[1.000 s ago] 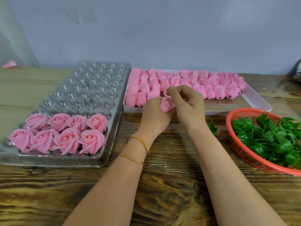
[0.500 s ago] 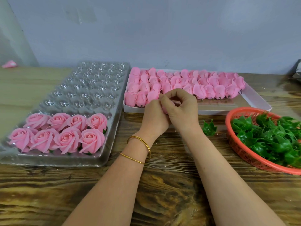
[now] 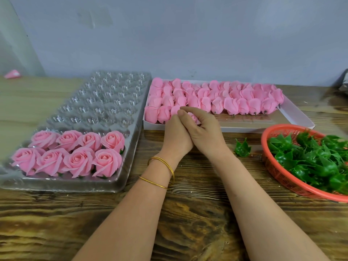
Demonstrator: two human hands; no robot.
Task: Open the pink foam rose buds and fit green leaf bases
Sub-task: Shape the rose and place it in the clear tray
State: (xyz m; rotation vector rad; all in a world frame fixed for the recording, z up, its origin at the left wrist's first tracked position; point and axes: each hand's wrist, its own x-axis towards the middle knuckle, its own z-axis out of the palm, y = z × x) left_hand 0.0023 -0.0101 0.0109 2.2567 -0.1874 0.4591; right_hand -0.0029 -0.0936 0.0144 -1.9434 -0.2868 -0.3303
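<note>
Head view: the fingers (image 3: 195,110) of left hand (image 3: 177,136) and right hand (image 3: 206,132) curl round one pink bud (image 3: 194,117), just before the white box (image 3: 244,126). Likely feather-light, soft foam, easily creased: hold its base, ease petals outward gently.

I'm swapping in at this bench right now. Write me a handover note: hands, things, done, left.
Hands: left hand and right hand meet in front of the box, both holding one bud, mostly hidden between them.
Things: closed buds fill the box's far rows; leaf bases lie in the basket at right; one loose leaf base lies on the table beside it.
Done: eight open roses sit in the tray's near two rows, green showing under some.
Left: open the held bud, fit a base, seat it in the tray; then the remaining buds.
</note>
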